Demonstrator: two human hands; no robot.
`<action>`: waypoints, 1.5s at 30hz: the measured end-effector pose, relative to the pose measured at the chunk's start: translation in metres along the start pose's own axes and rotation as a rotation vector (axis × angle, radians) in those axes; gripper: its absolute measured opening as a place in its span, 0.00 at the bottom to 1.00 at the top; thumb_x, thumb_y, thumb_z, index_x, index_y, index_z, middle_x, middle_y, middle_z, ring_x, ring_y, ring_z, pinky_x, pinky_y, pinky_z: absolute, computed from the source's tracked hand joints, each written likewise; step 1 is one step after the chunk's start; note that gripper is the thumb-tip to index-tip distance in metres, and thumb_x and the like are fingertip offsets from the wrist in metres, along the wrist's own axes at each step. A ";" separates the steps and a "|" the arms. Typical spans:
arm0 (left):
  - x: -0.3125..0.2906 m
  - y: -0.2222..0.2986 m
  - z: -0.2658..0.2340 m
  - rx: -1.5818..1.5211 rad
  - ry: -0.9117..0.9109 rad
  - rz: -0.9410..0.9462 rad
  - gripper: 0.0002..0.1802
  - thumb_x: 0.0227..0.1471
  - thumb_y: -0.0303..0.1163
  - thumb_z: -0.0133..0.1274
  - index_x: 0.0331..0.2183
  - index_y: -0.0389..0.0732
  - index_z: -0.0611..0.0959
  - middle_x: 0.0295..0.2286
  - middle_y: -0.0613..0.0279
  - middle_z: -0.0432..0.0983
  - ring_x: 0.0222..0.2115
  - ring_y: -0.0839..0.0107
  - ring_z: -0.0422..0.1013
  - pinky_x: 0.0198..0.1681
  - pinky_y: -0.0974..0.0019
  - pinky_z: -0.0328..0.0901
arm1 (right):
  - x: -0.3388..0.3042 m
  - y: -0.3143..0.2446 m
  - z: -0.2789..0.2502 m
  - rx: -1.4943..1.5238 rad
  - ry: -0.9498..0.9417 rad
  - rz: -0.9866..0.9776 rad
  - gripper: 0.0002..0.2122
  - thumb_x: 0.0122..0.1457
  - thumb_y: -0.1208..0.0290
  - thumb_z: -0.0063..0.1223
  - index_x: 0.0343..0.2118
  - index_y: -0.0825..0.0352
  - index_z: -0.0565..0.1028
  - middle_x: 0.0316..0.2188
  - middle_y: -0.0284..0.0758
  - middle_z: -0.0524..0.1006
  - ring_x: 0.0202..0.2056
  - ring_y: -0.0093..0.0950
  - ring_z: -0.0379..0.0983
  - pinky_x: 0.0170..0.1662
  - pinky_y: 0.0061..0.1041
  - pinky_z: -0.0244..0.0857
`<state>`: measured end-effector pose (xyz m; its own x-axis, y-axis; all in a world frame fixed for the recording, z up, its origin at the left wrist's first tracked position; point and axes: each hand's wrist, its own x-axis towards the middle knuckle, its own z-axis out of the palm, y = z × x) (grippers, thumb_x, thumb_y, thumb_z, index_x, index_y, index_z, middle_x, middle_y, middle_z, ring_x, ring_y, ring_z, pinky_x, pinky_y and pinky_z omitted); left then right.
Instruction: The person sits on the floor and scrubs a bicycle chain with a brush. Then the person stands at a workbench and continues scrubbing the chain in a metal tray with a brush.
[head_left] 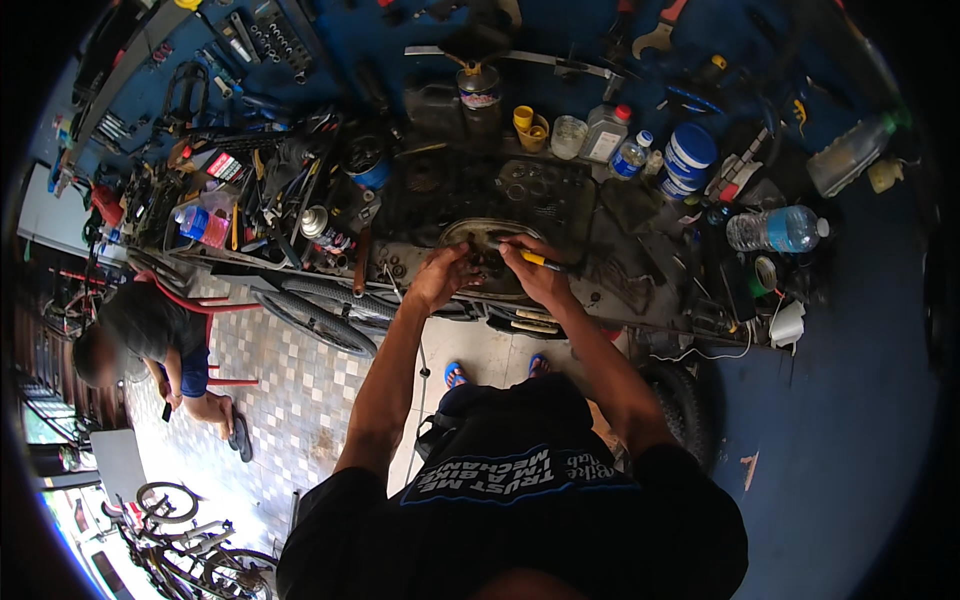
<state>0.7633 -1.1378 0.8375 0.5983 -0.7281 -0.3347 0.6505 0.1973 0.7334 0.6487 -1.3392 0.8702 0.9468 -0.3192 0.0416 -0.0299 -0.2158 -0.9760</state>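
Both my hands are over a shallow oval metal tray (515,228) at the front of a grimy workbench. My right hand (540,278) is closed on a slim tool with a yellow and black handle (540,260), gripped like a pen. Its tip points toward my left hand, but its kind is too small to make out. Fingers curled, my left hand (447,275) is at the tray's left side. Whatever it pinches is hidden or too dark to name. Dark, greasy small parts (490,262) show between the hands.
A spray can (315,222), a wooden-handled tool (361,262), white-and-blue tub (688,158), grey jug (606,133) and clear bottle (775,230) crowd the bench. Bicycle tires (315,315) lie below its edge. Someone sits on a red chair (205,300) at left.
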 end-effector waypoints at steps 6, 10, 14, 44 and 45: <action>-0.001 -0.004 -0.001 -0.041 -0.001 -0.016 0.16 0.66 0.40 0.55 0.49 0.41 0.80 0.41 0.60 0.78 0.40 0.65 0.74 0.48 0.49 0.73 | -0.004 0.003 0.000 0.049 0.020 -0.007 0.16 0.68 0.59 0.60 0.46 0.69 0.81 0.30 0.29 0.80 0.34 0.15 0.73 0.37 0.21 0.67; 0.004 -0.001 0.010 -0.009 -0.013 -0.021 0.17 0.67 0.40 0.52 0.50 0.41 0.80 0.40 0.61 0.78 0.38 0.66 0.73 0.49 0.49 0.72 | -0.003 0.011 -0.007 0.063 0.079 -0.041 0.15 0.69 0.60 0.60 0.46 0.69 0.81 0.31 0.28 0.80 0.34 0.16 0.74 0.38 0.20 0.67; 0.008 0.000 0.010 0.017 -0.027 0.002 0.23 0.68 0.42 0.48 0.57 0.39 0.79 0.39 0.61 0.77 0.38 0.66 0.73 0.50 0.49 0.72 | -0.003 0.014 -0.007 0.089 0.057 -0.007 0.15 0.69 0.59 0.60 0.46 0.68 0.81 0.31 0.29 0.81 0.34 0.17 0.75 0.38 0.21 0.68; 0.007 -0.001 0.008 0.054 0.158 -0.045 0.26 0.65 0.53 0.56 0.35 0.36 0.79 0.28 0.55 0.80 0.33 0.64 0.78 0.37 0.58 0.75 | -0.007 -0.006 -0.036 -0.522 -0.079 -0.502 0.13 0.59 0.64 0.68 0.43 0.64 0.79 0.34 0.39 0.80 0.36 0.40 0.77 0.39 0.38 0.74; 0.007 0.000 0.007 0.076 0.162 -0.070 0.26 0.66 0.53 0.56 0.34 0.36 0.79 0.28 0.55 0.80 0.33 0.64 0.78 0.37 0.58 0.75 | -0.004 -0.015 -0.031 -0.552 -0.110 -0.574 0.13 0.59 0.64 0.68 0.42 0.64 0.79 0.35 0.38 0.80 0.37 0.40 0.77 0.39 0.39 0.74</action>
<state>0.7644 -1.1479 0.8394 0.6242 -0.6218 -0.4730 0.6596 0.0949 0.7456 0.6353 -1.3630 0.8915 0.8877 0.0672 0.4556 0.3447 -0.7529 -0.5607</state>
